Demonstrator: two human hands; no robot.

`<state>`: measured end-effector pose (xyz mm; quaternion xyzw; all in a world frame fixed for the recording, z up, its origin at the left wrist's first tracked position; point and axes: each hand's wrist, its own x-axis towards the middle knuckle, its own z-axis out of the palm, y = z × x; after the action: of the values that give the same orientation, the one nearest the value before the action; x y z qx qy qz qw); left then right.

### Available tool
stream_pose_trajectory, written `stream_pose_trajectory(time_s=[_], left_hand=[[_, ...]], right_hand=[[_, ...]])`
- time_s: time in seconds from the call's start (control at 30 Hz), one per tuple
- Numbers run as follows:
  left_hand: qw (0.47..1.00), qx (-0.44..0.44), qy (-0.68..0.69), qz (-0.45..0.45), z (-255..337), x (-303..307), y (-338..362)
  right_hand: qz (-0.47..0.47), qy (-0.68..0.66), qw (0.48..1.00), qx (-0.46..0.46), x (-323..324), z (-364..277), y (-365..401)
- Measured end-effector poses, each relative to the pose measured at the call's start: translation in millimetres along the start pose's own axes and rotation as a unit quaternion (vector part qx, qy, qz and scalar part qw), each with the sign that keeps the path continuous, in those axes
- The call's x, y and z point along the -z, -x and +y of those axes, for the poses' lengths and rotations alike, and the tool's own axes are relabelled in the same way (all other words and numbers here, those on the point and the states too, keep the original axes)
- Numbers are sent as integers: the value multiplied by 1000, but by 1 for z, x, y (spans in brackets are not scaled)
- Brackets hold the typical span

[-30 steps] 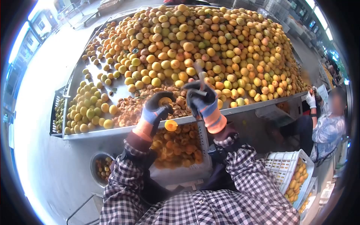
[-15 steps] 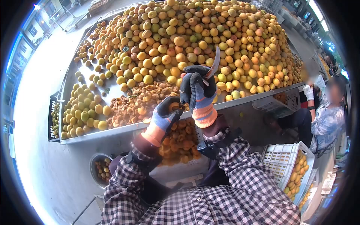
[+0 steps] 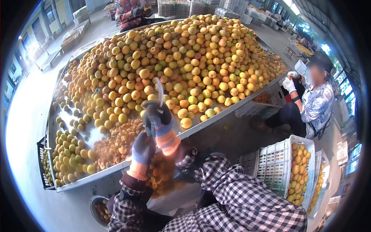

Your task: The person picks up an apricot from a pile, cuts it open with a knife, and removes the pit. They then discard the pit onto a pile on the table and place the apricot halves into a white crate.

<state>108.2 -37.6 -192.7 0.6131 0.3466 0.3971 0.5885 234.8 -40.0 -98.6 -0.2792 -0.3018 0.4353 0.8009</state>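
Observation:
My right hand, in a black-coated glove with a blue and orange cuff, is closed on a curved knife, whose blade points up. Just below and to the left, my left hand, gloved alike, is closed with its fingertips against or very near the right hand. Whatever lies in its fingers is hidden. Both hands are over the front edge of a metal table heaped with apricots. Beside them on the table lies a pile of cut apricot pieces. More cut apricots sit below my hands.
Greenish apricots lie at the table's left end. A bucket of dark pieces stands on the floor at lower left. White crates with apricots stand at right. One seated person is at right, another across the table.
The view has swung up and to the right. The apricot piece seen in my left fingers before is out of sight now. My hands have come closer together; the knife stays in the right.

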Motion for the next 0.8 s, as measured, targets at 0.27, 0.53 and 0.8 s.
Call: stream_pose_trajectory(time_s=[0.27, 0.53, 0.8], left_hand=[[971, -131, -200, -31, 43, -2, -1], [937, -205, -284, -14, 49, -3, -5], [916, -186, -355, 10, 53, 3, -16]], right_hand=[[165, -31, 980, -106, 6, -2, -9], [279, -130, 930, -200, 23, 15, -28], [309, -134, 917, -213, 24, 18, -32]])
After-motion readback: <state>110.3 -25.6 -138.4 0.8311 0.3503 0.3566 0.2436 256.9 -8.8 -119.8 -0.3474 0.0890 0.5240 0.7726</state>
